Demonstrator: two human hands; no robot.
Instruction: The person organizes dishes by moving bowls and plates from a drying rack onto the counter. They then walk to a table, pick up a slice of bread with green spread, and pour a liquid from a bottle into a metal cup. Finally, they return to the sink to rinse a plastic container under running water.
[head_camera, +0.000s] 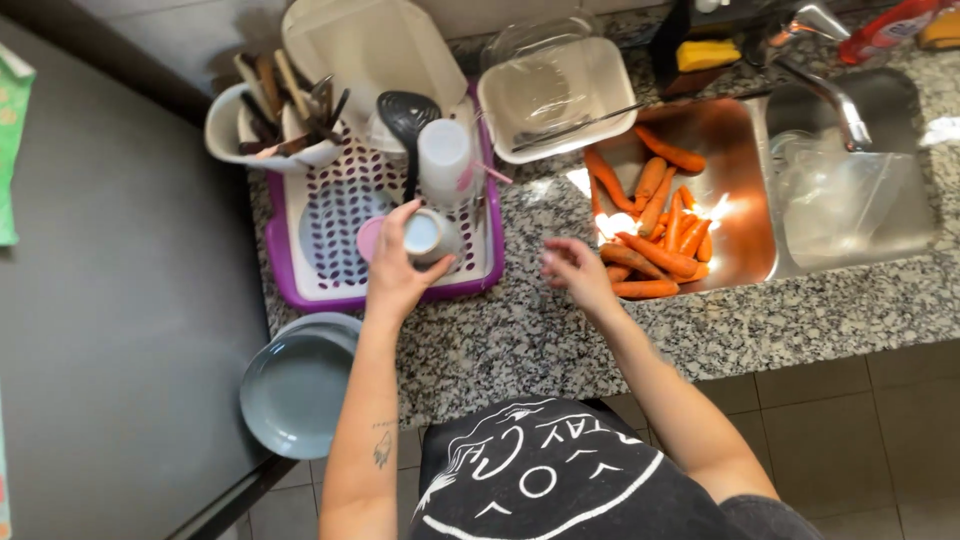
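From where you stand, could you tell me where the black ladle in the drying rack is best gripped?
Grip the black ladle by its slim handle just below the bowl, coming from the near side. It stands bowl-up in the purple rack, with a white cup close on its right, so the left is freer. The left hand already holds a small cup.

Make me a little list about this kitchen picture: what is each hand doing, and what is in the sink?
left hand: fingers around a small white cup over the purple dish rack
right hand: open, empty, above the granite counter
sink: pile of orange carrots
rack also holds: black ladle, white tumbler
counter edge: grey plate
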